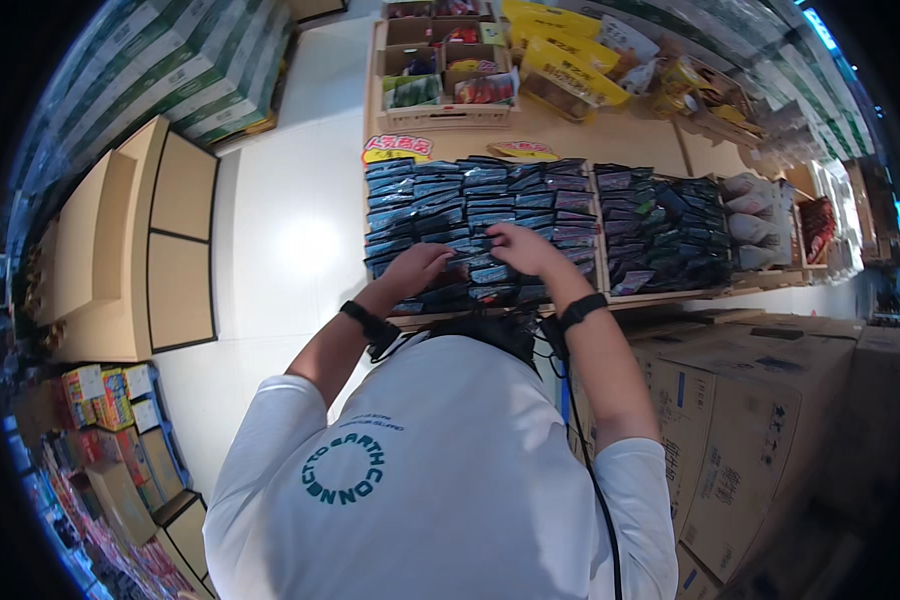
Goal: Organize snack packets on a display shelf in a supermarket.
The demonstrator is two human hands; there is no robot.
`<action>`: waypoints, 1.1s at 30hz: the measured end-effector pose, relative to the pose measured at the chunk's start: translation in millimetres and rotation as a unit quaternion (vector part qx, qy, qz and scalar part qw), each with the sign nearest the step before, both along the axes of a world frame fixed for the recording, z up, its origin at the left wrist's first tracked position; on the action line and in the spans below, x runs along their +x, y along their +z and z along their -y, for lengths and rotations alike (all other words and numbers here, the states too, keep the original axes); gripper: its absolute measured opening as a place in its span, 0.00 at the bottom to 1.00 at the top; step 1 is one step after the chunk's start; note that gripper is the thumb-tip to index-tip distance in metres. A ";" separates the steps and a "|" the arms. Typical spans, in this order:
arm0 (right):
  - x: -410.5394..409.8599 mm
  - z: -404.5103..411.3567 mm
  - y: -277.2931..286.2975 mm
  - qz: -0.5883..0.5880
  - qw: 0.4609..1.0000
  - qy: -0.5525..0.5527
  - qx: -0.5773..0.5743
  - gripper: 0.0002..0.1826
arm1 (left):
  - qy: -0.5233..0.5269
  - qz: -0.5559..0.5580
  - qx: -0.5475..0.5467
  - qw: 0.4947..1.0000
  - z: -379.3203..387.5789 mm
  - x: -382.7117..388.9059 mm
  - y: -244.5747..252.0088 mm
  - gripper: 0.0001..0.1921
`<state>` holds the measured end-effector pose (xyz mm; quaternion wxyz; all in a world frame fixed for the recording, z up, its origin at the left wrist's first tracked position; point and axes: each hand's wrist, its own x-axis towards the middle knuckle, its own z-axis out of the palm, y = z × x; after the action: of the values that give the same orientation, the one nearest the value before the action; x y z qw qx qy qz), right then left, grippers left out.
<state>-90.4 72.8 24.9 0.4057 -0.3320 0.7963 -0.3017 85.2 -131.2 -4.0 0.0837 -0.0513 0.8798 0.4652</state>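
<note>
Rows of dark, blue-tinted plastic snack packets (pixel 487 191) stand packed on edge in a wooden display bin in front of me. My left hand (pixel 418 268) rests over the near rows, its fingertips at the packet tops. To its right, my right hand (pixel 523 249) reaches over the same rows with the fingers bent and partly spread. A gap separates the two hands. Whether either one pinches a packet is too small to make out. Both wrists wear black straps.
Purple and dark packets (pixel 664 225) fill the adjoining bin on the right. Behind stand a divided snack crate (pixel 450 116) and yellow bags (pixel 570 71). Large cardboard cartons (pixel 735 420) crowd my right side. A wooden display stand (pixel 131 247) is on the left, across the pale floor (pixel 270 300).
</note>
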 end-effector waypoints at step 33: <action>-2.6 -338.8 217.7 -0.026 0.939 -0.341 0.027 0.18 | -0.033 0.150 -0.284 0.946 -42.1 -21.7 -79.1 0.15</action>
<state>-93.0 411.6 242.6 0.2666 -0.0372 0.8799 -0.3916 63.5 -89.1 -83.1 0.2120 -0.1131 0.9540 0.1795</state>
